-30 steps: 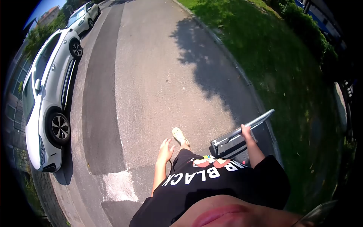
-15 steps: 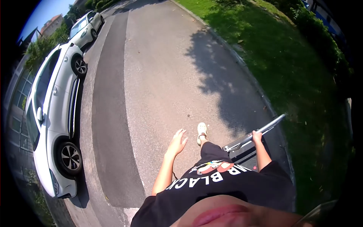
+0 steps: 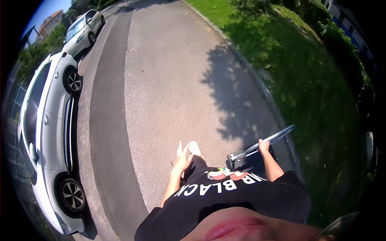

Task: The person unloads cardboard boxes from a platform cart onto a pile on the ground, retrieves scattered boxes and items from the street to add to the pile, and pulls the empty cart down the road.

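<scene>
My right hand (image 3: 263, 146) is wrapped round a silver metal tube handle (image 3: 283, 134), out to my right side. Below the handle a dark flat body (image 3: 244, 162) with a metal corner shows; it looks like a trolley or cart, mostly hidden by my arm and shirt. My left hand (image 3: 183, 160) hangs in front of my left thigh with its fingers stretched and apart, holding nothing. Just beyond it a pale clog (image 3: 194, 148) on my foot is partly covered by my leg.
A paved road (image 3: 169, 80) runs ahead with a darker strip (image 3: 106, 104) on the left. Two pale cars are parked there, a nearer one (image 3: 52, 132) and a farther one (image 3: 82, 32). On the right a kerb (image 3: 257, 82) borders grass (image 3: 305, 88), with tree shade across the road.
I have moved forward along the road; the cars slid back toward me. My left hand swung lower and back toward my leg. My right hand keeps its hold on the handle.
</scene>
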A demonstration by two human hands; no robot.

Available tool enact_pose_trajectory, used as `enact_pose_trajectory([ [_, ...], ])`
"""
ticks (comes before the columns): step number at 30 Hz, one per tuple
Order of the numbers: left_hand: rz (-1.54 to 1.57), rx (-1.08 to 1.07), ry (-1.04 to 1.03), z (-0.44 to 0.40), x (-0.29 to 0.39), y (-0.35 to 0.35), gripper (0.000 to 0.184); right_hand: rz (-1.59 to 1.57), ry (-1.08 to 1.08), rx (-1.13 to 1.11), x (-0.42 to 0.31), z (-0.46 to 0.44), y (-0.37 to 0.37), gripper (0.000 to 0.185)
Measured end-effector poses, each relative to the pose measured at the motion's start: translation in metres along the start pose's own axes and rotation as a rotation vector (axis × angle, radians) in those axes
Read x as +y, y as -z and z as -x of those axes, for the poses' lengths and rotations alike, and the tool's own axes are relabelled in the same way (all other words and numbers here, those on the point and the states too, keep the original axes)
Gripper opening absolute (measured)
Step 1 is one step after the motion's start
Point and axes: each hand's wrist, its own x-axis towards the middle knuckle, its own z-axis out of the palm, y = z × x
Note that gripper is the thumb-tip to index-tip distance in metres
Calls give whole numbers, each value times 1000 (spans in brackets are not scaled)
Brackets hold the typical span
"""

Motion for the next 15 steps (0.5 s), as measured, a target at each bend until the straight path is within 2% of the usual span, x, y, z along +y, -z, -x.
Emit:
enact_pose_trajectory([
  [1, -22, 35, 36, -33, 2, 15, 68, -67, -6, 56, -57, 12, -16, 61],
  [3, -10, 86, 8, -111, -12, 37, 73, -71, -30, -23, -108, -31, -66, 61],
  [4, -1, 149, -23, -155, -17, 50, 78, -172, -6, 38, -147, -32, -89, 60],
  [5, -28, 154, -47, -193, -22, 64, 80, -166, 2, -19, -167, -57, -112, 58],
  [6, -53, 163, -78, -238, -22, 81, 82, -168, 12, 14, -201, -69, -136, 57],
  [7, -53, 141, -73, -279, -20, 103, 82, -150, -4, 26, -234, -81, -157, 57],
  [9, -86, 137, -235, -356, -15, 141, 83, -131, -9, 23, -293, -111, -204, 57],
  [10, -82, 130, -243, -395, -13, 158, 83, -128, -1, 26, -324, -129, -228, 57],
  [12, -246, 84, -347, -473, -10, 194, 85, -125, 11, 13, -378, -161, -275, 57],
  [15, -300, 72, -399, -582, 4, 245, 85, -124, 45, 4, -448, -223, -351, 57],
])
